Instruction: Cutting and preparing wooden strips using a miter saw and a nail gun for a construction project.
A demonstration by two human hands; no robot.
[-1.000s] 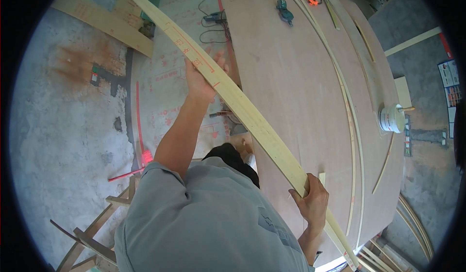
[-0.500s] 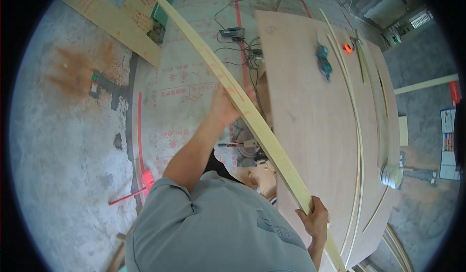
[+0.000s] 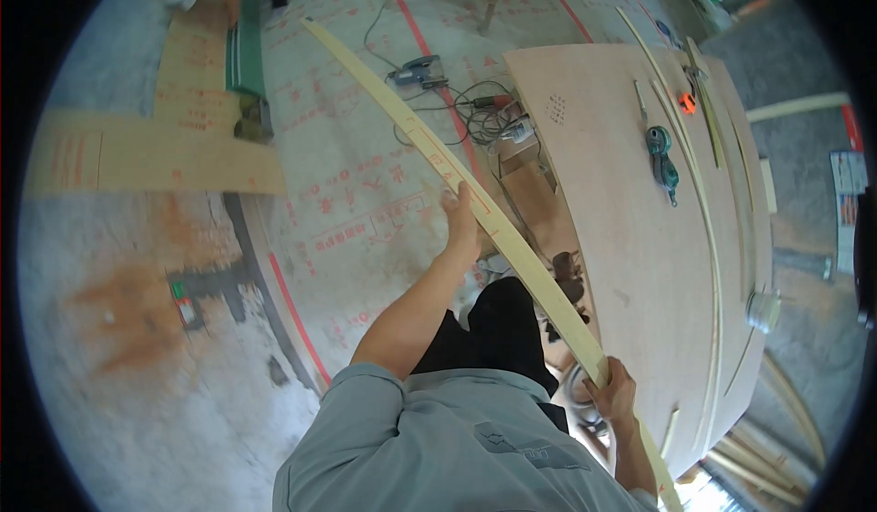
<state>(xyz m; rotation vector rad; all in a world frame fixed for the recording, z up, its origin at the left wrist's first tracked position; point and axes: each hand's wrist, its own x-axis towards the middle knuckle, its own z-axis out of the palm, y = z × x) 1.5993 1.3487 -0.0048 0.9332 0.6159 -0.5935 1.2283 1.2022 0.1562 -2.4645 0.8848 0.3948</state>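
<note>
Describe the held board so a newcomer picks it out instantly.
Find the large plywood sheet at right. Running diagonally beside its left edge is a pale wooden board, held by left hand and right hand. Unlike the thin strips lying on the sheet, it is hand-held, with red markings.

My right hand [image 3: 616, 391] could pass above the bench [image 3: 630, 265] at left; rightward, the green tool [image 3: 664, 163] and thin strips [image 3: 716, 279] obstruct.
</note>
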